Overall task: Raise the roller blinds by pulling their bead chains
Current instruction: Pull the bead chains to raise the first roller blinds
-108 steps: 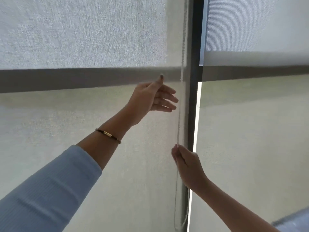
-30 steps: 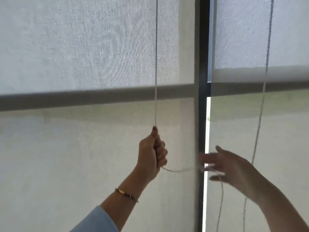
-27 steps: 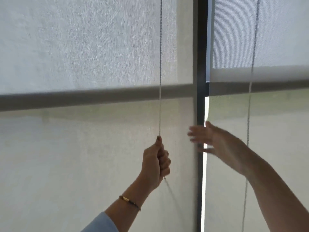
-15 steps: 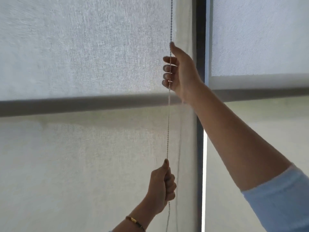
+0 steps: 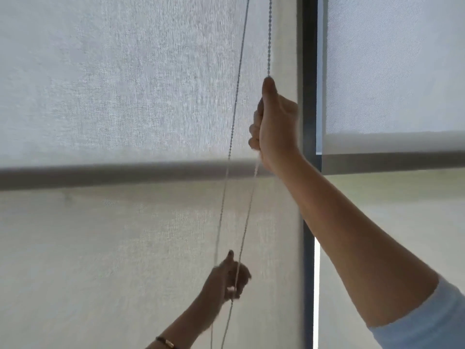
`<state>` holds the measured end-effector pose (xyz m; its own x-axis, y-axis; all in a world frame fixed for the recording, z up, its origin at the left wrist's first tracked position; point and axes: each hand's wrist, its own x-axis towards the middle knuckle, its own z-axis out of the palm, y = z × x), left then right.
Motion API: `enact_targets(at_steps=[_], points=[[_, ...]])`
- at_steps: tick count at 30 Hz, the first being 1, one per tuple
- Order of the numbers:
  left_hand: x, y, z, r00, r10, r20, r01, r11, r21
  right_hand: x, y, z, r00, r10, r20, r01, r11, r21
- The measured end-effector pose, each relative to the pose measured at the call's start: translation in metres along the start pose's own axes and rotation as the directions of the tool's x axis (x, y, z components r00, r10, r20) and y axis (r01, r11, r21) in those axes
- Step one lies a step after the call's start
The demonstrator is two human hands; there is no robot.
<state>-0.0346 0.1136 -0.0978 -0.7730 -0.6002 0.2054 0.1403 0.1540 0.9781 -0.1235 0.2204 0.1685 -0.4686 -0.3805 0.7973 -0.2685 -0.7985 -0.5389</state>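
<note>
A pale woven roller blind (image 5: pixel 113 96) fills the left and middle of the view, with a dark horizontal window bar (image 5: pixel 100 173) showing through it. Low down, the left hand (image 5: pixel 225 282), blurred, is loosely curled around the bead chain (image 5: pixel 269 34); whether it grips cannot be told. A bracelet (image 5: pixel 164 343) sits on that wrist. The chain's two strands hang in front of the blind, close together. Higher up, the right hand (image 5: pixel 274 124) is fisted tight around the right strand. Just beside it stands the dark vertical frame (image 5: pixel 308 71), then a second blind (image 5: pixel 392 64), its bottom edge partly raised.
</note>
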Motion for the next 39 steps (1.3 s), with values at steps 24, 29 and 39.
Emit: enact_targets(at_steps=[24, 29, 39], points=[[0.052, 0.307, 0.075, 0.835, 0.54, -0.107, -0.53, 0.734, -0.424, -0.235, 0.191, -0.125, 0.629, 0.712, 0.311, -0.675, 0.699, -0.236], [0.044, 0.255, 0.072, 0.866, 0.491, -0.091, -0.479, 0.765, -0.431, -0.135, 0.123, -0.139, 0.787, 0.598, 0.15, -0.603, 0.797, -0.015], [0.024, 0.135, 0.085, 0.948, 0.315, -0.045, -0.309, 0.88, -0.36, -0.011, 0.015, -0.065, 0.923, 0.216, 0.32, -0.166, 0.971, -0.174]])
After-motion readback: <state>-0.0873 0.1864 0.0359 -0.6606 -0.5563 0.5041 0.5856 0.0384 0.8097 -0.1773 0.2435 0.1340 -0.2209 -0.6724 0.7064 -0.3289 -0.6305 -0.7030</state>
